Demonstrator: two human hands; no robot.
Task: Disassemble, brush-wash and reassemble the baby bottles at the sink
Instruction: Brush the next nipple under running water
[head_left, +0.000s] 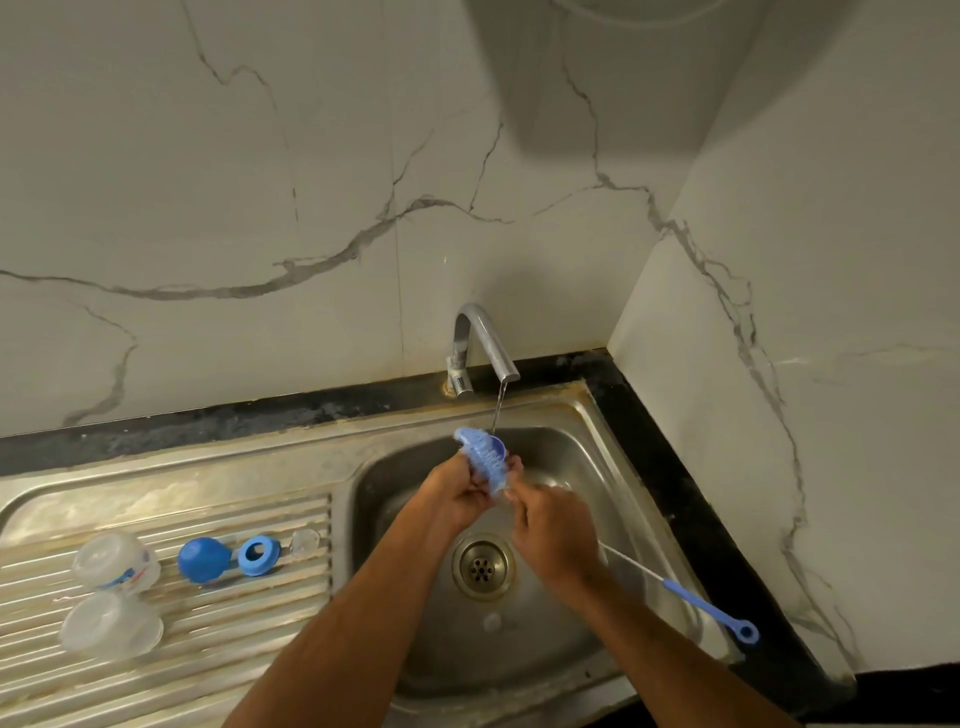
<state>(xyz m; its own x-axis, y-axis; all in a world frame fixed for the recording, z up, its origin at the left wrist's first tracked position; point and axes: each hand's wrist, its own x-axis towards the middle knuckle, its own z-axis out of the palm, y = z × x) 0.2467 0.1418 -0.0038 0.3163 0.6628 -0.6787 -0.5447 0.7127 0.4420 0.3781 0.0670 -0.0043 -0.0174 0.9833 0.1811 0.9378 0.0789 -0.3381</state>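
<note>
Step in hand: the person appeared to be rinsing the bottle brush under the running tap, over the sink.
Brush head: blue bristles stood just under the thin water stream, at the far side of the basin.
Left hand: fingers curled round the lower bristles, gripping the brush head from the left.
Right hand: curled about the wire stem just below the bristles; whether it pinched the stem itself could not be told.
Long axis: the brush ran from the head, far and left, down under the right hand to the blue handle, near and right, its ring end lying over the sink's right rim.
Nearer hand to the parts: the left hand, since every bottle part lay on the ribbed desk to the left of the basin.
Parts waiting: two clear bottles at the far left, a blue cap, a blue collar ring, a clear teat closest to the basin.
Judgement: the teat would be the shortest reach for the left hand, across the basin's left edge.
</note>
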